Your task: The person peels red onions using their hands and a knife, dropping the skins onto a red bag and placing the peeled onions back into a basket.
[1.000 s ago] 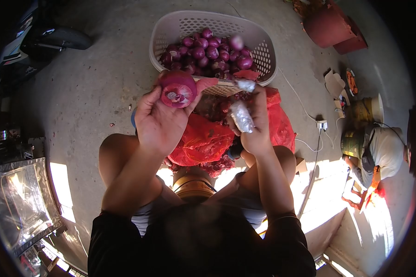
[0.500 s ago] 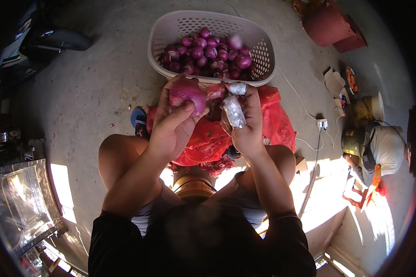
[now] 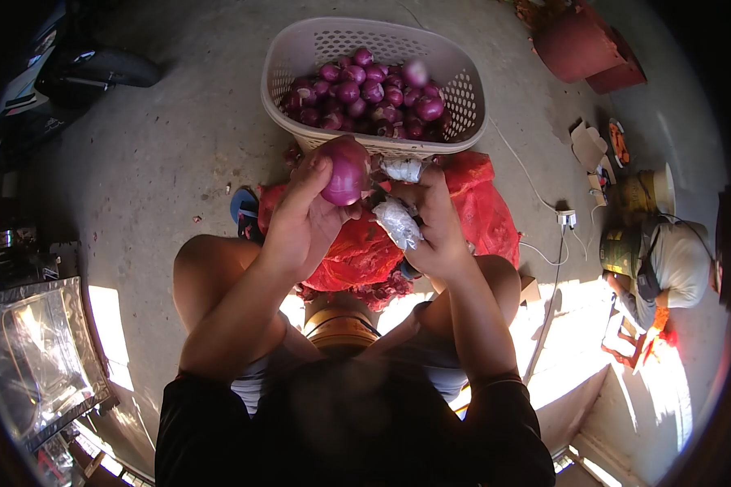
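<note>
A smooth red onion [image 3: 347, 172] is gripped by my left hand [image 3: 303, 213], its thumb pressed on the near left side. Close to the onion's right side, my right hand [image 3: 440, 231] is curled, with silvery-white wrapping [image 3: 397, 223] around the thumb and more on a finger. Something dark sits between those fingertips, too small to name. Beneath both hands lies a red mesh sack [image 3: 353, 253], with onion skins [image 3: 382, 292] at its near edge. Beyond them stands a light plastic laundry basket [image 3: 291, 130] holding many red onions [image 3: 371, 91].
A bucket [image 3: 339, 329] is between my knees. To the right are a white plug adapter [image 3: 566, 217] with cables, cardboard [image 3: 589, 146] and red tubs [image 3: 577, 45]. Another person [image 3: 678, 264] bends at far right. A motorcycle wheel [image 3: 110, 66] shows at upper left.
The onion has turned and moved slightly up and right in my left hand. My right hand has rotated leftward, its wrapped fingers closer to the onion; the reddish skin beside them is less visible.
</note>
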Demonstrator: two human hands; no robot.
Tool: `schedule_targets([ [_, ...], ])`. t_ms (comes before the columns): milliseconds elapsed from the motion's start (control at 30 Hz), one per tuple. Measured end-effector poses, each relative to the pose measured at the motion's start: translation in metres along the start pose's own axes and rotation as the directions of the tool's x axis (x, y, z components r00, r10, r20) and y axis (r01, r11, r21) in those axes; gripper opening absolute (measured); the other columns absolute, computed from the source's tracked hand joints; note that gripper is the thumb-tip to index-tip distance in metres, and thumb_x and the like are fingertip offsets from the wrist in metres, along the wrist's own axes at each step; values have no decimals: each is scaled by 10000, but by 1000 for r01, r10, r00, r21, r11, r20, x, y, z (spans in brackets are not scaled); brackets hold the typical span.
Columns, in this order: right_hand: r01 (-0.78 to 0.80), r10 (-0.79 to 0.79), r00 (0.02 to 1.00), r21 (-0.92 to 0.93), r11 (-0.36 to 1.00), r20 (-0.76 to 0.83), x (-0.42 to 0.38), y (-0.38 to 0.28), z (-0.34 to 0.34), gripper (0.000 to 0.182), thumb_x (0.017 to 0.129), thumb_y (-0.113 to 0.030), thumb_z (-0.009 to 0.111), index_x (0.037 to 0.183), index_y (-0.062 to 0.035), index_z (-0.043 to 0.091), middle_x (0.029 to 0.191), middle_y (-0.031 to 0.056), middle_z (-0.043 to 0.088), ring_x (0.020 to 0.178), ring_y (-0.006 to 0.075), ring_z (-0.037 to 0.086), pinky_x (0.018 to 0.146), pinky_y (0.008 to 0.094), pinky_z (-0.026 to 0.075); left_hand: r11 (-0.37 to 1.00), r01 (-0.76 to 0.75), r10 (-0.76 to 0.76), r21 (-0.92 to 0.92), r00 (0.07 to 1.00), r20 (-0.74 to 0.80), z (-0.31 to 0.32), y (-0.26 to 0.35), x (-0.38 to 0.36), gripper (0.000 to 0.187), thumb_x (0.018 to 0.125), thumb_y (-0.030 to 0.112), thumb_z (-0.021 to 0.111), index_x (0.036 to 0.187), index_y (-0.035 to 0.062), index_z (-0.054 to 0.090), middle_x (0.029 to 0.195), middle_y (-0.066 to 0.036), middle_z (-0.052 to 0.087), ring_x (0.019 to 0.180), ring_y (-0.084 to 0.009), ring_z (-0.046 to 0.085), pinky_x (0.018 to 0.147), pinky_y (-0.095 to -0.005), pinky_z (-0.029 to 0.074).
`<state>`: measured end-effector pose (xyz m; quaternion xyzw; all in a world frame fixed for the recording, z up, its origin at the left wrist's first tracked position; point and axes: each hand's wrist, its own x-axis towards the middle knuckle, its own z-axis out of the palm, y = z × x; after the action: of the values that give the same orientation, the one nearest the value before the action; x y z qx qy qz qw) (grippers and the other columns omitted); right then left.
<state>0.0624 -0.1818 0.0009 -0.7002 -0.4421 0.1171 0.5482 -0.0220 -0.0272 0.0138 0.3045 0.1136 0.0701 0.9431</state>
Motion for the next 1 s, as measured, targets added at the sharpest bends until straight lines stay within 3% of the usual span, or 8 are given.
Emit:
schedule_targets([
  [100,82,-83,997,-11,997,-6,3,0,-1,487,775,-99,636,1162,-39,346,939,167,645,868,330,633,688,345,481,998,65,-65,-13,998,-2,-1,-1,-2,387,937,340,420,1223,80,439,1083,-50,557,903,-141,553,719,-299,441],
  [200,-33,30,998,64,997,59,2,-2,-4,470,777,-111,645,1146,-44,363,932,164,648,877,330,633,699,339,483,995,94,-94,-11,995,20,1,-1,-3,405,942,372,400,1216,78,448,1061,-46,563,873,-134,555,681,-285,447],
  [500,-90,59,989,236,968,134,1,-4,-4,481,786,-78,635,1155,-26,332,880,147,652,826,285,653,687,318,477,984,166,-158,-61,981,115,-1,-1,-5,481,940,467,330,1238,102,431,1040,-25,562,869,-115,543,629,-260,442],
  [700,-101,60,986,272,957,155,1,-5,-2,472,805,-63,618,1158,-22,308,897,153,642,824,274,653,689,312,473,981,183,-172,-64,975,141,-1,0,-5,522,933,502,304,1253,106,419,1030,-19,561,863,-106,537,615,-248,434],
  [1000,-39,19,996,228,973,89,1,-3,2,416,792,-62,629,1125,-33,382,860,146,645,832,290,652,692,327,482,981,195,-196,20,975,108,2,1,-5,572,921,557,245,1232,112,422,995,-17,562,759,-98,538,546,-235,417],
])
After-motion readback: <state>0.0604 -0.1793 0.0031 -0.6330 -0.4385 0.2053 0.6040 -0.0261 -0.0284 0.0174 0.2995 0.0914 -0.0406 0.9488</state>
